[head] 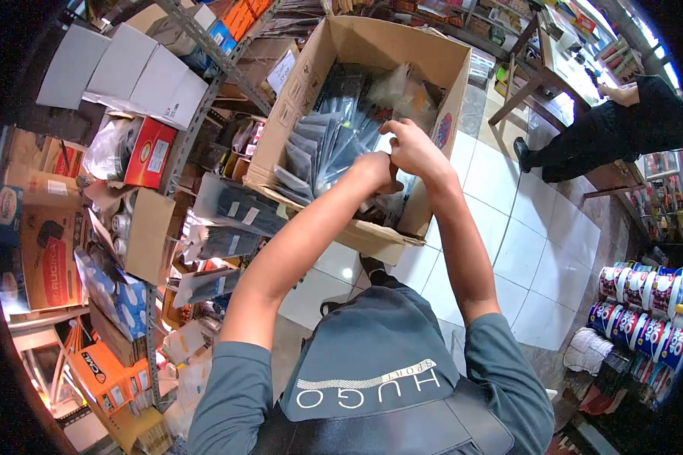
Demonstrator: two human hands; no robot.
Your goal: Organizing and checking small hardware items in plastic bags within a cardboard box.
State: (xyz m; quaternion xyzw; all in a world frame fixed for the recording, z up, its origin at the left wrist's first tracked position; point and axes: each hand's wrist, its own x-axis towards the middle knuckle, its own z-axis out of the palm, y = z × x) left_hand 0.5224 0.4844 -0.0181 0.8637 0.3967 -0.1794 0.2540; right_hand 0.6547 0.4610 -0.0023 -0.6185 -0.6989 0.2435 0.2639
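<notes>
In front of me is a large open cardboard box (455, 74), its near flap folded outward. Packed upright along its left side are several flat dark pieces in clear plastic sleeves (313, 142). Crumpled clear plastic bags (401, 91) fill the far right part. Over the right half of the box, my left hand (375, 170) is curled, with its fingers mostly hidden. My right hand (415, 148) meets it, with bent fingers pointing left. Something pale shows beneath the fingers; whether either hand grips it is unclear.
Metal shelving (176, 131) with cartons runs along my left. White floor tiles (484, 199) extend to the right, where a person in dark clothes (609, 131) stands beside a wooden table (538, 74). Several paint buckets (637, 330) are stacked at the lower right.
</notes>
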